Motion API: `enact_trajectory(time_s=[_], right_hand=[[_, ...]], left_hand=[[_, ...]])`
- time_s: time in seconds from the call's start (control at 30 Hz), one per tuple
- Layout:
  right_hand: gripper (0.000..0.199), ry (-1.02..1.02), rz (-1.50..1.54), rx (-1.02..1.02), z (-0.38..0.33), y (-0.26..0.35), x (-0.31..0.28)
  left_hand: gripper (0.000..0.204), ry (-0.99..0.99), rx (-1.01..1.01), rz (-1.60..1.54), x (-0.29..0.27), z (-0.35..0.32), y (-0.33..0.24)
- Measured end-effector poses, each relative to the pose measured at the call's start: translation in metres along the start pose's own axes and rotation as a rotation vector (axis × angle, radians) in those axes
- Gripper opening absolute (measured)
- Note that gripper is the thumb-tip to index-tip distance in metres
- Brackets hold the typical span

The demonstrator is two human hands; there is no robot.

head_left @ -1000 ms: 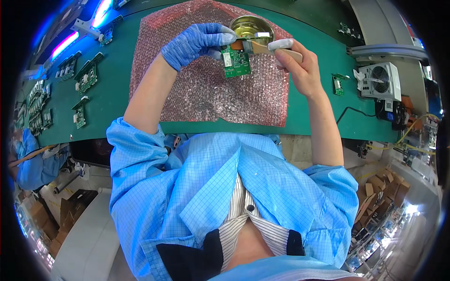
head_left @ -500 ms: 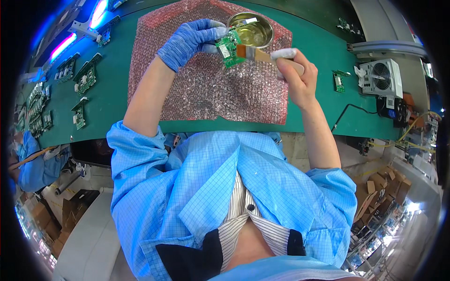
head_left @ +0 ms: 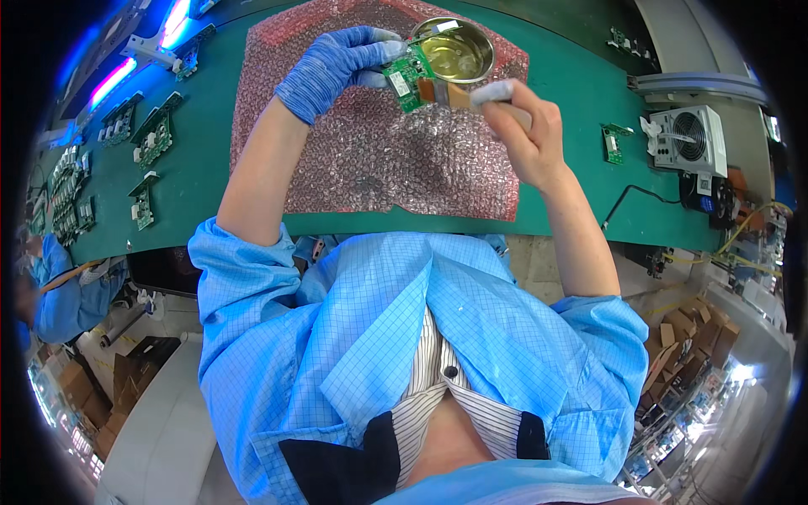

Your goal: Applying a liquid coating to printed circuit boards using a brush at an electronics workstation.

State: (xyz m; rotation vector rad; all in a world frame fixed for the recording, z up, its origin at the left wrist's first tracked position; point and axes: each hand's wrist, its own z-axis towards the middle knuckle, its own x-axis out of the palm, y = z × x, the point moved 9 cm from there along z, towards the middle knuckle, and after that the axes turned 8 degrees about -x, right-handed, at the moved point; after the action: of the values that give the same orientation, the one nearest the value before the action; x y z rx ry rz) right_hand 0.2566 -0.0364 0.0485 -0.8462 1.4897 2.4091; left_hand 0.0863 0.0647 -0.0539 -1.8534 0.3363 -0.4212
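My left hand [head_left: 341, 67], in a blue knit glove, pinches a green circuit board [head_left: 410, 82] by its upper left edge. The board is held tilted above the bubble wrap. A flat brush [head_left: 454, 95] with brown bristles and a wooden handle is gripped in my right hand [head_left: 528, 126], which has a white cover on a finger. The bristles meet the board's right side. Just behind the board stands a round metal bowl [head_left: 465, 57] holding yellowish liquid; the board's top overlaps its left rim.
Pinkish bubble wrap [head_left: 370, 168] covers the middle of the green table [head_left: 210, 185]. Several circuit boards [head_left: 156, 139] lie at the left, and another board [head_left: 613, 145] lies at the right. Beside that stands a white fan unit [head_left: 688, 139]. A person's blue sleeve [head_left: 71, 295] shows at far left.
The brush and my right hand have shifted slightly left and up against the board. My left hand and the board have moved a little up and to the left.
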Motion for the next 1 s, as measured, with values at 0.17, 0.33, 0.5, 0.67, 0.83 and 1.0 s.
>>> enact_trajectory(time_s=[0.17,0.33,0.5,0.67,0.83,1.0], right_hand=[[0.012,-0.006,-0.07,-0.047,0.006,-0.005,0.007],[0.016,0.036,0.087,0.08,-0.006,-0.023,-0.002],[0.018,-0.187,0.336,0.117,0.0,-0.037,-0.02],[0.018,-0.095,0.404,0.24,-0.012,-0.045,-0.007],[0.018,-0.12,0.38,0.254,-0.019,-0.047,-0.003],[0.016,-0.248,0.397,0.237,-0.018,-0.046,-0.005]], left_hand=[[0.035,-0.002,-0.003,0.059,0.001,0.001,0.001],[0.034,-0.014,-0.005,0.047,-0.005,-0.008,0.002],[0.034,0.068,0.006,0.037,0.005,-0.007,-0.004],[0.035,0.045,0.045,-0.059,0.0,-0.01,-0.007],[0.032,-0.002,0.028,-0.146,-0.006,-0.006,0.002],[0.03,-0.066,0.052,-0.264,-0.009,-0.002,0.002]])
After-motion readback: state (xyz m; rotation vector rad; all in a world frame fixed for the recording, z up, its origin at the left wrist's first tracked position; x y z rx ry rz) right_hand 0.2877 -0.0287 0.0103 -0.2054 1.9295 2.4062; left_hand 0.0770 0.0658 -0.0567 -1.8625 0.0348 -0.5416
